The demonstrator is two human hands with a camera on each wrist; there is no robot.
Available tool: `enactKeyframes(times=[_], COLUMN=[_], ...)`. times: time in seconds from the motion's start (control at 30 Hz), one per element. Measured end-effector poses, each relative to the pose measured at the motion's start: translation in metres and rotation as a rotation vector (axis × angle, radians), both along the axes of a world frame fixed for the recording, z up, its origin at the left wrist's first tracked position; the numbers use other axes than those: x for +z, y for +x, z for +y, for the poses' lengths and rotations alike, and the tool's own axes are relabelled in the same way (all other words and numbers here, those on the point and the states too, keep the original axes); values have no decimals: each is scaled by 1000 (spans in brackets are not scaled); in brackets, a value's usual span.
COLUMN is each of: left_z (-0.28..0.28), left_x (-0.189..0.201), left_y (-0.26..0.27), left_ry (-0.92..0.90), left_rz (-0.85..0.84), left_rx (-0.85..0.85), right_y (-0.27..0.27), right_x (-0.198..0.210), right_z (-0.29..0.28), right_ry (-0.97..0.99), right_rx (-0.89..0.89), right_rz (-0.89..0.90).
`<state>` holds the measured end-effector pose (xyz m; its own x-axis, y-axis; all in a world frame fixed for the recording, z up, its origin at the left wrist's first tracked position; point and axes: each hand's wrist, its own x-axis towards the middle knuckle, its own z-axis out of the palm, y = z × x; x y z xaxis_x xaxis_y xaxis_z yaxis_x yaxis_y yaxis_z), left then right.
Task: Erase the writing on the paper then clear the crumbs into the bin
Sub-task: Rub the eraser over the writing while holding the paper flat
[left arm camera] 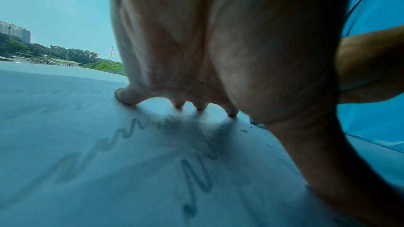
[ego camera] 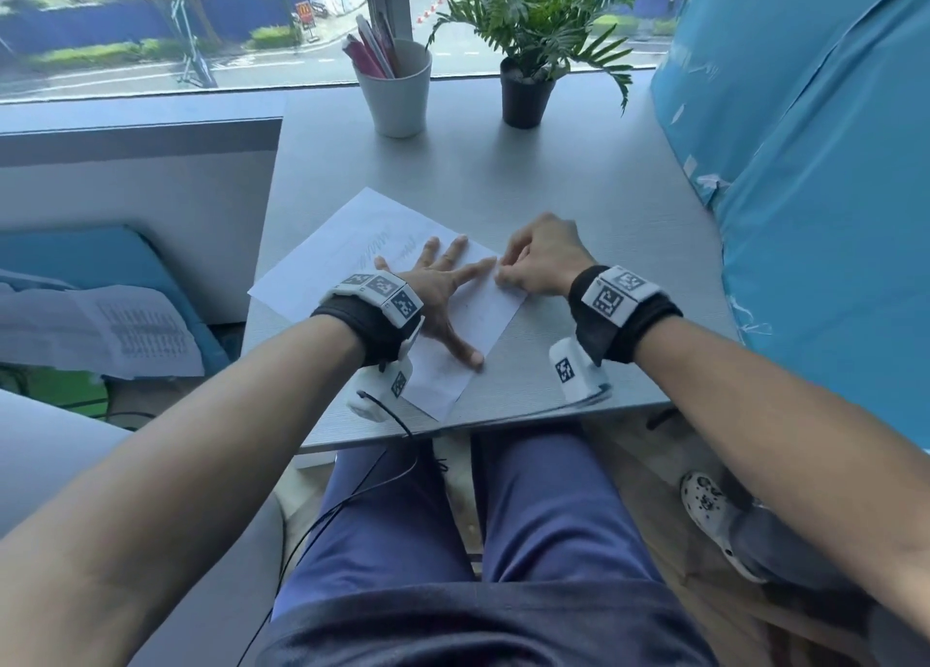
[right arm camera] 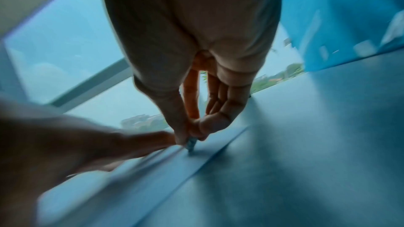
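paper (ego camera: 352,243) lies flat on the grey table (ego camera: 578,198), rotated: long axis runs diagonal, far-left corner toward the window, near corner pointing at the table's front edge. thin white sheet, smooth, w/ faint wavy pencil squiggles (left arm camera: 196,175) across its left-middle part. left hand (ego camera: 438,289) is spread flat on the sheet, fingers straight and splayed, palm down, pinning it; squiggles sit just beyond and left of its fingertips. right hand (ego camera: 538,264) is at the sheet's right edge, grip closed: thumb and forefinger pinched tight on a small eraser (right arm camera: 191,144), greyish stub, mostly hidden, only its tip shows below the fingers in the r. wrist view, tip touching the paper just beside the left index finger. few dark crumbs (left arm camera: 244,130) on the sheet near the left hand. farther back on the table: white cup (ego camera: 397,92) w/ pens, matte; small plant in a black pot (ego camera: 523,95). blue plastic sheeting (ego camera: 815,163) on the right.
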<state>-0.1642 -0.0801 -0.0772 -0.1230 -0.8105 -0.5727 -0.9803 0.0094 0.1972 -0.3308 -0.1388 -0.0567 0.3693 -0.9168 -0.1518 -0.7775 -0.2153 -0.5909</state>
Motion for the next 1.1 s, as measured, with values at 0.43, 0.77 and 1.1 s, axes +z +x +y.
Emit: enactKeyframes(times=[0.43, 0.77, 1.1], left_z=[-1, -2, -2], left_x=[-1, -1, 1], left_y=[-1, -1, -1], left_ry=[10, 3, -7], left_rz=[-2, 10, 2], left_rx=[8, 17, 25], right_y=[4, -2, -2], right_x=[0, 5, 4], right_z=[16, 7, 11], right_ry=[73, 46, 10], right_rx=[142, 36, 38], right_rz=[30, 3, 14])
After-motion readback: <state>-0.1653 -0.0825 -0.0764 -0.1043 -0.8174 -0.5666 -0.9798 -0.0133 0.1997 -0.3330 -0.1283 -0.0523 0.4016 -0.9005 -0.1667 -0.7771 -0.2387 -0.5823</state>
